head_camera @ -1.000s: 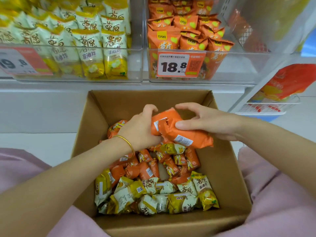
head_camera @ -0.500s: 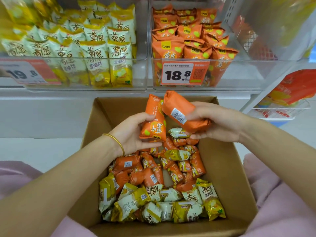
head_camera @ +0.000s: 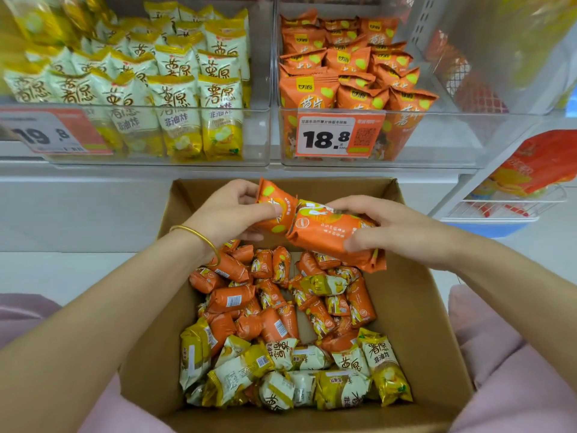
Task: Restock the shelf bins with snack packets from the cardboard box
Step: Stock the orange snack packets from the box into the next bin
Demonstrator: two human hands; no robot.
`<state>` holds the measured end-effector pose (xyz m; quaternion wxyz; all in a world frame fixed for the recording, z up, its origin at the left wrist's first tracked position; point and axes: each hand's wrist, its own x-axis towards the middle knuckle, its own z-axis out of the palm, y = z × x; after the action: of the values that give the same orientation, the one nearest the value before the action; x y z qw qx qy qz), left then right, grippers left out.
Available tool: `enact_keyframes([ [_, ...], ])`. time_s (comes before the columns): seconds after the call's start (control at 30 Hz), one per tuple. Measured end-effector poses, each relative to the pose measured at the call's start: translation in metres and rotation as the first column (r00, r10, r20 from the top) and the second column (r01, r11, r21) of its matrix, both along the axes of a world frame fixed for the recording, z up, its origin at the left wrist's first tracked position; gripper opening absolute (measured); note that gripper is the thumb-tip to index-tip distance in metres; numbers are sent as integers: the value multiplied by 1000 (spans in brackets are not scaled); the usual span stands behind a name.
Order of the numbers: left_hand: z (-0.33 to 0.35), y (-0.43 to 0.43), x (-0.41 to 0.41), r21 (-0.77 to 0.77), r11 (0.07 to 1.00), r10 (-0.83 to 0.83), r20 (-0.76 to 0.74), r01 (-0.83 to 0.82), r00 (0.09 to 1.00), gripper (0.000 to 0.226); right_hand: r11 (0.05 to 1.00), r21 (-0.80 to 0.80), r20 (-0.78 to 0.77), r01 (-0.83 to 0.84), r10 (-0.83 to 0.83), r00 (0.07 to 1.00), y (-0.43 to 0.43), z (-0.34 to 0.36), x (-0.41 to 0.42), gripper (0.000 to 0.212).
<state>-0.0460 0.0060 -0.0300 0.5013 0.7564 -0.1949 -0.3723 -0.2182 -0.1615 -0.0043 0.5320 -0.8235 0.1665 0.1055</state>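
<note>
1. The person's hands are coming up out of the heap. A second ago they were down among the packets, and now they are hovering over the far end of the cardboard box [head_camera: 415, 323].
2. The left hand [head_camera: 231, 214] is pinching one orange packet [head_camera: 274, 204] between thumb and curled fingers. The right hand [head_camera: 384, 232] is curling over a second orange packet [head_camera: 327, 235], and the two packets are touching end to end.
3. I'd say she is pairing them for the clear bin [head_camera: 437, 142] above the box's far right side; neither is reaching it yet.
4. The packets are puffy, glossy film pillows with crimped ends. The box is matte corrugated board and the bin is hard see-through plastic.
5. Inside the box, loose orange packets [head_camera: 231, 301] are lying mid-floor and yellow packets [head_camera: 340, 389] are crowding the near wall.
</note>
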Motion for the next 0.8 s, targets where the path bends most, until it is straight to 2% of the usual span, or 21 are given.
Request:
enact_keyframes([
  [0.13, 5, -1, -2, -17, 999, -43, 19, 44, 999, 26, 993, -102, 58, -57, 63, 996, -2, 6, -1, 66],
  [0.23, 9, -1, -7, -49, 996, -80, 19, 81, 997, 17, 999, -8, 109, -32, 32, 994, -3, 10, 1, 72],
  [0.37, 15, -4, -15, -77, 987, -144, -38, 141, 989, 20, 991, 136, 204, 14, -42, 978, 0, 14, 3, 69],
  [0.47, 23, -6, -22, -93, 978, -189, -6, 187, 982, 18, 985, 172, 256, 0, -45, 966, 6, 16, 5, 52],
  [0.53, 31, -7, -26, -109, 976, -185, 50, 189, 981, 15, 981, 190, 318, 37, -98, 943, 6, 20, 4, 39],
  [0.6, 43, -9, -30, -119, 976, -166, 132, 182, 977, 18, 973, 223, 346, 63, -140, 928, 0, 25, 1, 42],
  [0.73, 76, -33, -41, -112, 973, -146, 371, 200, 917, 27, 859, 512, 344, -20, -184, 921, -18, 45, -10, 53],
  [0.8, 99, -59, -48, -115, 967, -144, 486, 226, 862, 20, 824, 564, 371, -55, -193, 908, -32, 60, -16, 53],
])
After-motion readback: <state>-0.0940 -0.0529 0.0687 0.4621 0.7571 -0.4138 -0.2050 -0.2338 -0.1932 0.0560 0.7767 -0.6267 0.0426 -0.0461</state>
